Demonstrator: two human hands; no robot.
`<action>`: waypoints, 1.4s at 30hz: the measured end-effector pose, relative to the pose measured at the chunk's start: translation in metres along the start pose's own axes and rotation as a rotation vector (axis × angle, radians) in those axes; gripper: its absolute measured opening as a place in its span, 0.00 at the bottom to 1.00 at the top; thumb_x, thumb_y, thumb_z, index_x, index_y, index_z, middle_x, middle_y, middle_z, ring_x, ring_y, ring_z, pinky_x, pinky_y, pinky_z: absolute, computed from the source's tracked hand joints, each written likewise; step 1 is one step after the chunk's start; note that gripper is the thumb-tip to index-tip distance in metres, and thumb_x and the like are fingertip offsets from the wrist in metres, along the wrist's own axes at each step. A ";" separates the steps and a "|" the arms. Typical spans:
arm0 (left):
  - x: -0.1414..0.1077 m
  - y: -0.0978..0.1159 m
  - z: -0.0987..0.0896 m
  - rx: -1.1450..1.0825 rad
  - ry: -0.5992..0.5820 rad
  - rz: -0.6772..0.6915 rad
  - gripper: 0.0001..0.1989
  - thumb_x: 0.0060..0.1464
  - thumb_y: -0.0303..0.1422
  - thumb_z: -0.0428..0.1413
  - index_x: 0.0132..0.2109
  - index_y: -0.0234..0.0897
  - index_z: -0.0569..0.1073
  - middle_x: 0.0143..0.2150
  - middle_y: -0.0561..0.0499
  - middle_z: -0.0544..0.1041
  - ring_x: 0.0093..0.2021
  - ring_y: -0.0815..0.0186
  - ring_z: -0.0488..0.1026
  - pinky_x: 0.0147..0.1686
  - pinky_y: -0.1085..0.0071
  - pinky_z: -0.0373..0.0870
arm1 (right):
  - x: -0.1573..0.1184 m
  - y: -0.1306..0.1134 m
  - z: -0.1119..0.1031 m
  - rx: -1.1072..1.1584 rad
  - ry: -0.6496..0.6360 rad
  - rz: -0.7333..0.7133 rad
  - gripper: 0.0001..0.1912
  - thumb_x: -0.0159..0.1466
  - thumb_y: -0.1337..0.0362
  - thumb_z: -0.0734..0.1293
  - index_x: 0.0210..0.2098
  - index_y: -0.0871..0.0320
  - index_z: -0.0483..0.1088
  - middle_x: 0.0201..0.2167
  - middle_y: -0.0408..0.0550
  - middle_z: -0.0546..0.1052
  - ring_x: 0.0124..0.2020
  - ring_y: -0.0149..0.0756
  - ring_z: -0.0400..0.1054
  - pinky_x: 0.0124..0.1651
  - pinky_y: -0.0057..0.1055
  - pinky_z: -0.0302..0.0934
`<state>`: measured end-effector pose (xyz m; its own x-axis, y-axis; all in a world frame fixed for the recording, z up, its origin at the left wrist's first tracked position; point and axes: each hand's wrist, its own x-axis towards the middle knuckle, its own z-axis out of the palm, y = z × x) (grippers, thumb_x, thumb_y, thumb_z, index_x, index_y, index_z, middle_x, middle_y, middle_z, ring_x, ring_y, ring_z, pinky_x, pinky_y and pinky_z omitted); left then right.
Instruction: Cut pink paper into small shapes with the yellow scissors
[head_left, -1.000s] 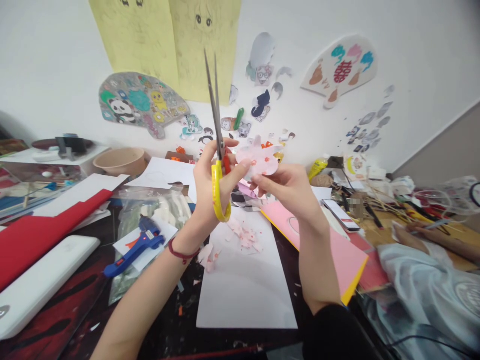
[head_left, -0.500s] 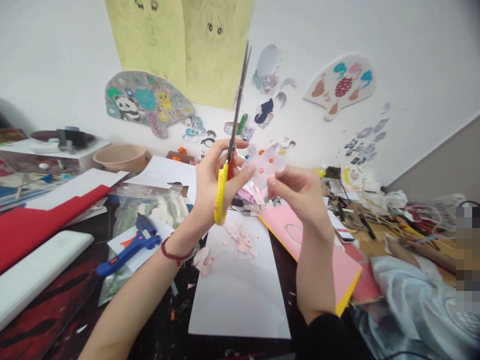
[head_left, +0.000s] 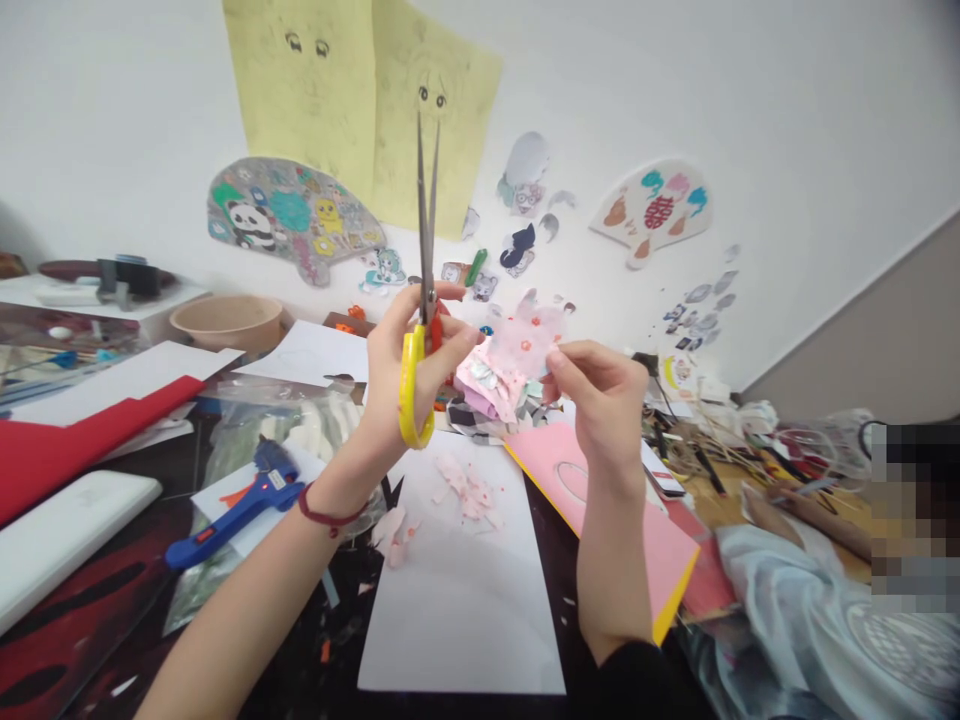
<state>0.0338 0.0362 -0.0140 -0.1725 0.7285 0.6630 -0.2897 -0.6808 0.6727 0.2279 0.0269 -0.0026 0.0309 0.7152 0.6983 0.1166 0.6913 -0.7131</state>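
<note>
My left hand (head_left: 409,355) is closed around scissors (head_left: 426,240) with yellow and red handles. Their blades point up and stand slightly apart. My right hand (head_left: 596,390) pinches the lower right edge of a pale pink, thin piece with a lobed outline and small orange flowers (head_left: 525,335). The scissors are clear of this piece, to its left. Behind and below it lies a heap of pink patterned scraps (head_left: 495,385). Small pink offcuts (head_left: 469,490) rest on the white sheet (head_left: 465,620) beneath my hands.
A blue glue gun (head_left: 240,510) lies at left by a plastic bag (head_left: 300,420). Farther left are red sheets (head_left: 90,440) and a white case (head_left: 75,530). Pink card (head_left: 645,540) lies right. Another person's arm (head_left: 821,520) rests at far right. A bowl (head_left: 225,322) stands behind.
My left hand has drawn left from the pink piece, which my right hand alone now holds. The scissor blades have spread slightly. The view has shifted a little.
</note>
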 end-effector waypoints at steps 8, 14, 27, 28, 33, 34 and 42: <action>0.004 0.004 0.000 -0.011 -0.176 -0.351 0.21 0.59 0.51 0.62 0.46 0.37 0.73 0.23 0.54 0.76 0.14 0.73 0.63 0.15 0.75 0.60 | -0.004 0.002 -0.001 -0.094 0.058 -0.199 0.03 0.61 0.62 0.76 0.35 0.51 0.82 0.26 0.41 0.81 0.21 0.29 0.71 0.24 0.30 0.67; -0.003 0.011 0.005 0.092 -0.305 -0.342 0.29 0.56 0.60 0.60 0.44 0.37 0.73 0.17 0.57 0.67 0.15 0.72 0.62 0.16 0.74 0.58 | -0.010 -0.002 -0.006 -0.190 0.066 -0.389 0.03 0.61 0.63 0.76 0.33 0.47 0.84 0.31 0.45 0.85 0.26 0.37 0.78 0.26 0.34 0.73; -0.008 0.009 0.005 -0.122 -0.179 -0.239 0.19 0.50 0.34 0.70 0.48 0.43 0.75 0.25 0.57 0.69 0.20 0.70 0.68 0.19 0.72 0.66 | -0.006 -0.004 -0.002 0.007 0.018 -0.236 0.18 0.64 0.60 0.74 0.54 0.42 0.79 0.38 0.42 0.86 0.21 0.30 0.74 0.23 0.30 0.71; -0.008 0.007 0.006 -0.094 -0.126 -0.160 0.18 0.50 0.34 0.70 0.47 0.43 0.76 0.26 0.57 0.68 0.21 0.71 0.68 0.20 0.72 0.66 | -0.005 -0.004 -0.001 0.026 -0.020 -0.160 0.19 0.64 0.54 0.74 0.55 0.45 0.78 0.38 0.44 0.86 0.20 0.29 0.74 0.22 0.30 0.70; -0.008 0.000 0.009 0.032 0.020 0.039 0.17 0.51 0.32 0.69 0.47 0.43 0.76 0.32 0.55 0.70 0.27 0.70 0.70 0.26 0.72 0.69 | -0.004 -0.001 0.007 -0.002 -0.222 0.093 0.11 0.58 0.56 0.79 0.33 0.57 0.80 0.20 0.41 0.79 0.19 0.30 0.73 0.24 0.26 0.68; -0.008 0.000 0.010 0.051 0.031 0.053 0.17 0.51 0.32 0.69 0.47 0.42 0.76 0.32 0.55 0.70 0.27 0.70 0.69 0.27 0.73 0.69 | -0.004 -0.001 0.009 -0.007 -0.224 0.099 0.09 0.59 0.59 0.79 0.31 0.57 0.80 0.20 0.41 0.78 0.19 0.29 0.73 0.24 0.25 0.68; -0.002 0.001 0.005 0.057 -0.048 0.041 0.16 0.51 0.29 0.67 0.46 0.39 0.73 0.26 0.59 0.71 0.23 0.73 0.67 0.25 0.74 0.68 | -0.003 0.000 0.012 0.040 -0.031 -0.021 0.05 0.61 0.63 0.76 0.29 0.56 0.81 0.21 0.40 0.80 0.17 0.25 0.70 0.22 0.24 0.66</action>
<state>0.0387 0.0338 -0.0133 -0.1374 0.6967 0.7041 -0.2291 -0.7139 0.6617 0.2158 0.0257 -0.0056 -0.0018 0.7025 0.7116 0.0775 0.7096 -0.7003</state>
